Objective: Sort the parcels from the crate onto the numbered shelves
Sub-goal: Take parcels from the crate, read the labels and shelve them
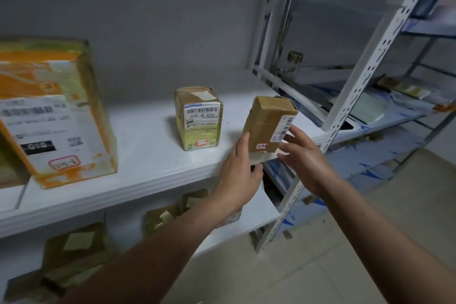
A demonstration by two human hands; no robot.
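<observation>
Reaching up from the bottom of the frame, the left hand (243, 165) and the right hand (304, 155) meet at a small brown box (266, 123) a bit right of the middle. The left hand lies flat on the box's left side with its fingers straight. The right hand has its fingers spread, and the tips touch the box's right side by the striped label. No finger curls round the box; it is only squeezed between the two hands.

The box leans, its top tipped to the right. Its bottom is at the very front edge of the white shelf (148, 155), close to the shelf's right end. I cannot tell if it sits on the shelf or hangs just above it, because the hands hide its bottom.

That is where things could go wrong. If the hands let go while the box leans, it could tip off the front edge and drop to the floor (370, 242) at the lower right. If they squeeze too softly, the smooth tape could slip between them. A hard push could send it off the right end, by the white metal post (365, 64).

Further back, in the middle, stands another little box (199, 118). A bump to the left could knock it over. The big orange box (54, 116) at the left is well apart.
</observation>
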